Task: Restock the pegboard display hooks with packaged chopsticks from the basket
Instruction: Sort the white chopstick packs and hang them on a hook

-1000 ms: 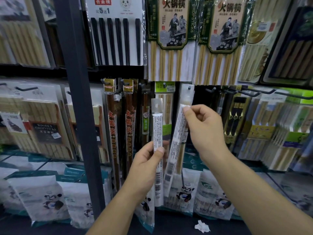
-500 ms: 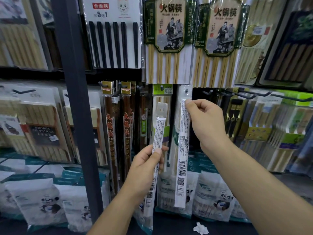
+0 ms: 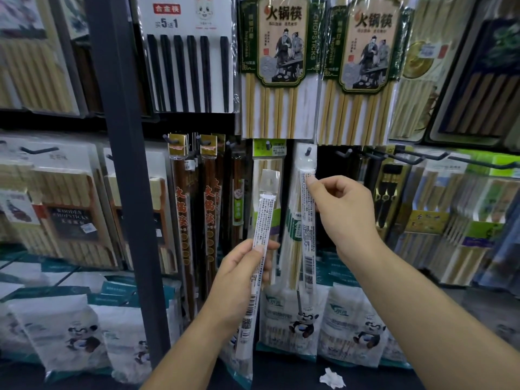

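R hand (image 3: 346, 212) pinches pkt (image 3: 308, 220), hole over centre-frame hook (image 3: 308, 151): nearly hung. L hand (image 3: 239, 277) grips 2nd pkt (image 3: 263, 218), not yet hung.

Print on left packet (image 3: 260, 220), right packet (image 3: 308, 243) illegible; far-right packs (image 3: 478, 215) blurred.

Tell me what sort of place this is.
Most likely a shop's kitchenware aisle: hot-pot chopstick packs hang above display hooks, panda-print bags sit below, and the left hand grips the left slim pack while the right hand pinches the right slim pack.
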A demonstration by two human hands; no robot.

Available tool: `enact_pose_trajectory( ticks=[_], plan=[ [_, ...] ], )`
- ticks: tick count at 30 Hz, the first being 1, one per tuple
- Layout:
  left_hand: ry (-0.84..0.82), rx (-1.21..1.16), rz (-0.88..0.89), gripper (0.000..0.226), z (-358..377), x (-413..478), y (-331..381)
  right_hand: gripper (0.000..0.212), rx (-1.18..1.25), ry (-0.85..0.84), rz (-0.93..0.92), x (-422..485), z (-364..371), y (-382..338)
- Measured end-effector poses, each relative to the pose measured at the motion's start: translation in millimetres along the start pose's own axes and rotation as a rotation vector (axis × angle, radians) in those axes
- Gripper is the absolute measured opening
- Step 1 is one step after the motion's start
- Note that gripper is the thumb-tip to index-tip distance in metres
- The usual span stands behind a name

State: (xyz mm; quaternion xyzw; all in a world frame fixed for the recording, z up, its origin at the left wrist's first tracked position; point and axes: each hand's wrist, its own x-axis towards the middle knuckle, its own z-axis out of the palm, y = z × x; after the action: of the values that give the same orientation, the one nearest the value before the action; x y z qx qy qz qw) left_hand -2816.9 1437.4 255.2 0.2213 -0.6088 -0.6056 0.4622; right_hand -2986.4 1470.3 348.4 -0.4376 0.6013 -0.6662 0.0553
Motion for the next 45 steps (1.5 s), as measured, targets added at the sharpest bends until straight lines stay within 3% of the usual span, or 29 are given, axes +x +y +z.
enact_pose_trajectory(
  ticks=[5, 11, 15, 20, 25, 32, 45],
  plan=[
    [-0.014, -0.024, -0.005, 0.033, 6.3, 6.6, 12.1, 0.015, -0.017, -0.005, -0.078, -9.2, -8.5, -3.9],
    [-0.074, -0.060, 0.020, 0.029, 31.7, 11.6, 28.1, 0.015, 0.038, -0.220, -0.131, -12.9, -6.2, -20.3],
    [-0.108, -0.009, 0.037, 0.028, 39.5, 17.8, 39.7, 0.023, 0.074, -0.168, -0.056, 1.1, -6.5, -27.2],
    [-0.032, 0.171, 0.150, 0.025, 39.4, 33.0, 40.7, 0.026, 0.117, -0.115, 0.033, 12.6, -6.8, -27.4],
    [-0.056, 0.223, 0.188, 0.048, 38.1, 33.9, 35.4, 0.026, 0.108, -0.125, 0.072, 13.9, -5.0, -25.2],
    [-0.057, 0.235, 0.180, 0.023, 37.6, 36.1, 36.1, 0.029, 0.129, -0.110, 0.064, 15.8, -5.1, -25.1],
    [-0.054, 0.332, 0.150, 0.022, 36.2, 40.2, 30.0, 0.036, 0.002, -0.084, -0.023, 19.1, -3.2, -11.6]
  ],
)
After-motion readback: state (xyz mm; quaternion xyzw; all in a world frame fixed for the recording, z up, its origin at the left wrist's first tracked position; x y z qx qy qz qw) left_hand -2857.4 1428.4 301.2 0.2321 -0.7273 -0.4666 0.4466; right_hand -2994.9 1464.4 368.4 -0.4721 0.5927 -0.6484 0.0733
